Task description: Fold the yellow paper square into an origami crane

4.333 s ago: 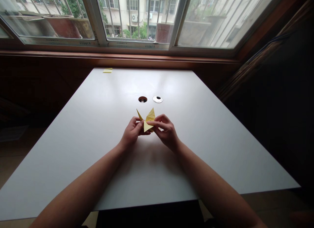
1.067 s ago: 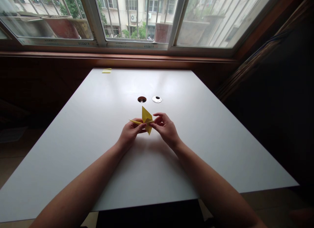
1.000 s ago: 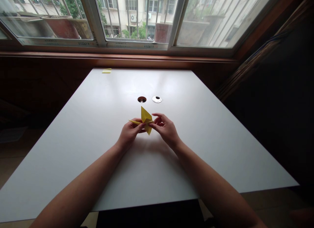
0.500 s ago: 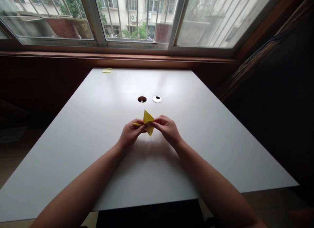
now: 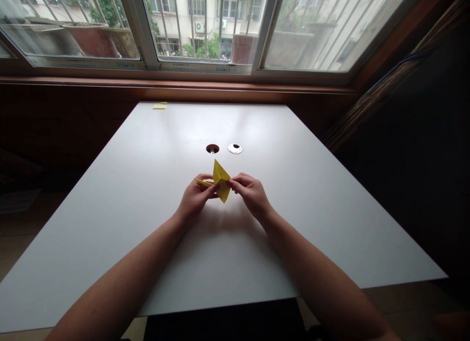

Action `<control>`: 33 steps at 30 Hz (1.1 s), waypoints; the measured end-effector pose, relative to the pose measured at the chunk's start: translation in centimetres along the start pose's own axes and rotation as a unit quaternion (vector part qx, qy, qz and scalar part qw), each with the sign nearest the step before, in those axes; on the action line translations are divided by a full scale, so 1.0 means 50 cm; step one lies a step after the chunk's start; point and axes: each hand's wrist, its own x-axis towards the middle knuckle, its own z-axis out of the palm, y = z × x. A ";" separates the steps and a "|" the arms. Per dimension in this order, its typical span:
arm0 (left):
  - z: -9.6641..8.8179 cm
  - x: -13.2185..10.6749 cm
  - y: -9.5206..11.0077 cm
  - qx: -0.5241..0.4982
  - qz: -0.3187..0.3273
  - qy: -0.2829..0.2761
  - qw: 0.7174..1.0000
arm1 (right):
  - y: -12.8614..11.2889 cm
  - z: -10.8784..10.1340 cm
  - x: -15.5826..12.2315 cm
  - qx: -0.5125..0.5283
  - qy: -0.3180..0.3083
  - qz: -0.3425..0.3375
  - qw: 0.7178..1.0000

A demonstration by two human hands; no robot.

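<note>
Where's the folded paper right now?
Near the middle of the head view, the folded paper is held between the left hand and right hand, just below the dark hole.

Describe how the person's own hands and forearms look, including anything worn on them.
The left hand and right hand are bare, with no gloves, rings or watch in sight. The left forearm and right forearm show no sleeves or markings that can be made out. Some fingers are partly hidden, and the nails are too small to judge.
</note>
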 end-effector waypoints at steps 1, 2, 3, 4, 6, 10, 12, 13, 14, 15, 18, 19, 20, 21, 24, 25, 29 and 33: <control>-0.001 0.001 -0.001 0.000 0.007 0.007 1.000 | -0.001 0.002 -0.001 0.007 0.006 0.001 1.000; -0.002 0.002 -0.003 0.003 0.014 0.015 1.000 | -0.001 0.003 -0.002 0.014 0.012 0.001 1.000; -0.003 0.003 -0.004 0.010 0.019 0.023 1.000 | -0.001 0.004 -0.003 0.021 0.018 0.001 1.000; -0.004 0.004 -0.005 0.020 0.021 0.028 0.999 | -0.001 0.005 -0.003 0.027 0.023 0.000 0.999; -0.007 0.005 -0.006 0.049 0.019 0.030 0.998 | -0.001 0.006 -0.005 0.036 0.024 -0.001 0.999; -0.010 0.004 -0.005 0.099 0.039 0.035 0.994 | -0.002 0.004 -0.006 0.036 0.011 0.002 0.999; -0.010 0.002 -0.001 0.130 0.083 0.036 0.987 | -0.003 0.000 -0.005 0.028 0.018 0.002 0.999; -0.010 0.000 0.002 0.153 0.110 0.032 0.982 | -0.003 -0.003 -0.004 0.023 0.022 0.001 0.999; -0.009 -0.002 0.005 0.180 0.135 0.027 0.974 | -0.003 -0.005 -0.004 0.020 0.023 -0.002 1.000; -0.009 -0.004 0.008 0.206 0.156 0.021 0.966 | -0.004 -0.007 -0.003 0.018 0.022 -0.006 1.000; -0.007 -0.008 0.016 0.256 0.204 0.015 0.945 | -0.006 -0.011 -0.003 0.020 0.012 -0.017 1.000; -0.006 -0.008 0.018 0.266 0.217 0.013 0.939 | -0.008 -0.011 -0.003 0.020 0.008 -0.018 1.000; -0.006 -0.009 0.019 0.276 0.230 0.011 0.933 | -0.010 -0.011 -0.004 0.020 0.004 -0.017 1.000; -0.006 -0.009 0.021 0.286 0.242 0.009 0.927 | -0.013 -0.011 -0.004 0.019 -0.003 -0.016 1.000; -0.008 -0.011 0.028 0.305 0.268 -0.001 0.914 | -0.023 -0.010 -0.007 0.030 -0.036 -0.017 0.999; -0.009 -0.012 0.031 0.307 0.272 -0.006 0.912 | -0.025 -0.010 -0.007 0.037 -0.052 -0.019 0.998; -0.010 -0.015 0.039 0.309 0.280 -0.027 0.909 | -0.029 -0.016 -0.007 0.034 -0.096 -0.038 0.994; -0.012 -0.013 0.034 0.323 0.304 -0.017 0.896 | -0.024 -0.021 -0.005 -0.025 -0.099 -0.096 0.990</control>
